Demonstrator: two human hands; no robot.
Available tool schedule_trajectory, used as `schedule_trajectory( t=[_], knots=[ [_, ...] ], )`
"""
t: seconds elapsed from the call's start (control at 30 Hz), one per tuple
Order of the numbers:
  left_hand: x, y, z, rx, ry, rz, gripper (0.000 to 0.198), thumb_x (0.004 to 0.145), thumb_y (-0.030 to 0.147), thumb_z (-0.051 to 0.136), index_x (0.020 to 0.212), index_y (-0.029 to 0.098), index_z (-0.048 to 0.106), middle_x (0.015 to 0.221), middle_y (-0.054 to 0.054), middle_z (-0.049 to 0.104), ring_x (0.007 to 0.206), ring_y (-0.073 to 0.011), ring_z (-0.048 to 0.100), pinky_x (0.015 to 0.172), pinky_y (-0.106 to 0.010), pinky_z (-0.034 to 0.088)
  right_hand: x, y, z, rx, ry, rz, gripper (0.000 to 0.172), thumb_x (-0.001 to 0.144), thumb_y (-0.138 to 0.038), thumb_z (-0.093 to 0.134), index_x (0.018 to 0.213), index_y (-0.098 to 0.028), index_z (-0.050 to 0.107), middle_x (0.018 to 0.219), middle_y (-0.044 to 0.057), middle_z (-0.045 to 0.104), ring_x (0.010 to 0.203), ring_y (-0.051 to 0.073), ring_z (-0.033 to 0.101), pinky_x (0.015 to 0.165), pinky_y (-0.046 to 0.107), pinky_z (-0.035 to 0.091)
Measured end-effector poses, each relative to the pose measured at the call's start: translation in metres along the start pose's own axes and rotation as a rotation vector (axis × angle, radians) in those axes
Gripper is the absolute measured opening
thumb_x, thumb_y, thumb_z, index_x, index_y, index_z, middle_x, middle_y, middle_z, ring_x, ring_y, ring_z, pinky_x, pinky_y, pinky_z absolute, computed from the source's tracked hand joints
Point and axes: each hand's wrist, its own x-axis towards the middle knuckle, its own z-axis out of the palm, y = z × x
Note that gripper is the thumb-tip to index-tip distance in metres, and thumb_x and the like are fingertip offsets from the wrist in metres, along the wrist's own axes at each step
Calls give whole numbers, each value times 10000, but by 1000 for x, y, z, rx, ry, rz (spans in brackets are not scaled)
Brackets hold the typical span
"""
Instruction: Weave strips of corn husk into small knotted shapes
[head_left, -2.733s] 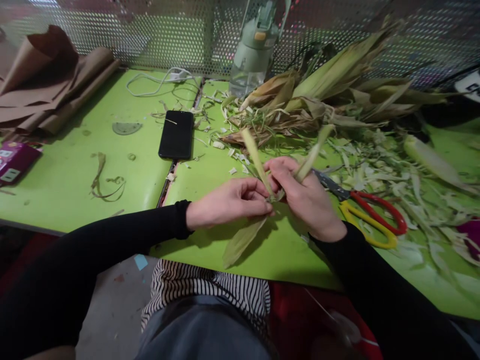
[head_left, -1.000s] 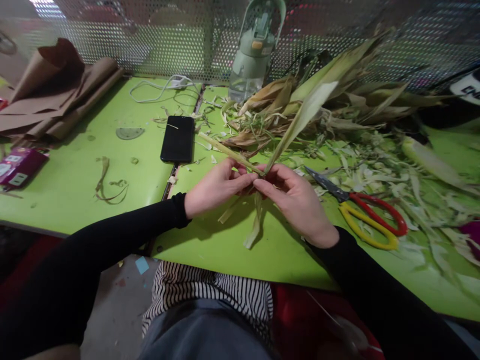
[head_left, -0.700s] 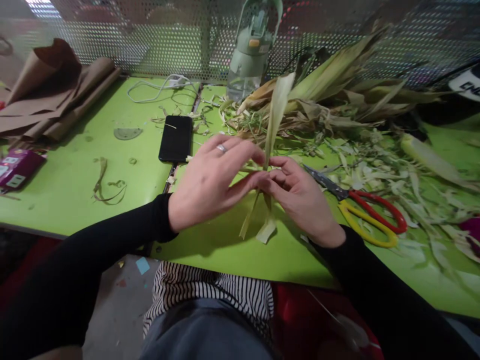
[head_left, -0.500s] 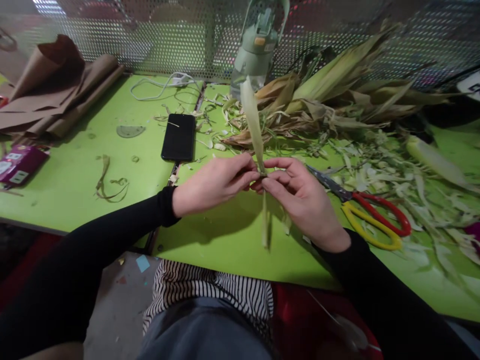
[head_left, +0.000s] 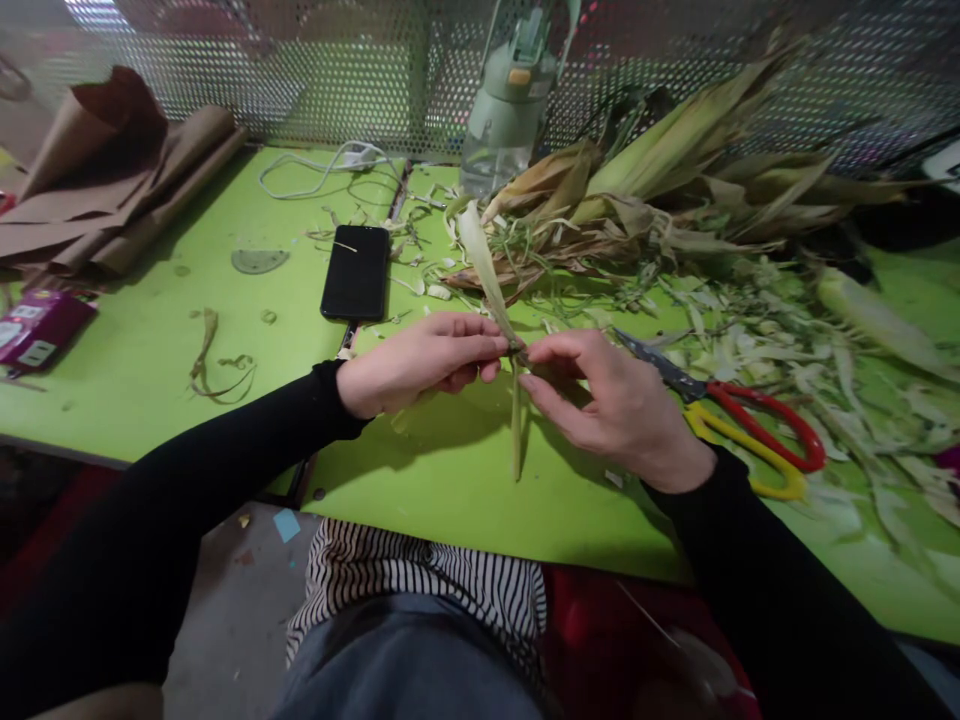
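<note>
My left hand is closed, pinching a pale corn husk strip at its narrow, knotted-looking middle. The strip's broad end leans up and to the left, and a thin tail hangs below the fingers. My right hand meets the same spot from the right, its forefinger and thumb curled at the husk; the exact contact is hard to make out. Scissors with one red and one yellow handle lie beside my right hand, their blades pointing up and left.
A pile of corn husks and shredded scraps covers the right side of the green table. A water bottle stands behind. To the left are a phone, a white cable, a protractor and brown paper.
The husk strip's broad end has tipped left and lower. My right hand's thumb and forefinger have parted a little and the hand has shifted slightly right.
</note>
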Motion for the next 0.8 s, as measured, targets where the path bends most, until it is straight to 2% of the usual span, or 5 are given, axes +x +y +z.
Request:
schedule_trajectory(
  t=[0.2, 0.33, 0.57, 0.7, 0.8],
  knots=[
    [-1, 1, 2, -90, 16, -38, 272, 913, 153, 562, 643, 127, 544, 607, 27, 521, 430, -6, 346, 404, -135, 248, 1, 3, 2, -158, -24, -126, 152, 952, -266, 517, 1065, -256, 618, 1004, 78, 716, 908, 250, 683, 795, 415, 562],
    [-1, -3, 3, -73, 7, -22, 278, 916, 185, 583, 646, 131, 546, 597, 29, 508, 437, -13, 340, 407, -145, 232, -2, 0, 4, -240, 36, -167, 136, 965, -272, 545, 1042, -262, 656, 1016, 75, 734, 939, 245, 690, 846, 402, 559],
    [-2, -6, 8, -39, -40, 38, 235, 960, 147, 495, 726, 137, 517, 680, 30, 576, 467, -19, 374, 451, -159, 289, -9, -1, 8, -332, 149, -193, 132, 955, -266, 555, 976, -275, 685, 977, 57, 753, 829, 211, 675, 678, 347, 522],
    [-6, -4, 11, 44, -30, 101, 173, 936, 147, 539, 764, 137, 545, 615, 58, 516, 496, -34, 373, 471, -171, 275, -12, -1, 11, -353, 223, -300, 120, 901, -230, 624, 973, -300, 691, 716, 22, 700, 604, 180, 572, 511, 325, 373],
    [-11, 0, 14, 36, -47, 102, 156, 917, 134, 562, 762, 137, 545, 585, 77, 462, 496, -34, 352, 488, -174, 288, -12, -5, 9, -388, 263, -405, 158, 884, -187, 627, 928, -324, 693, 559, -24, 603, 509, 155, 491, 467, 318, 281]
  ],
)
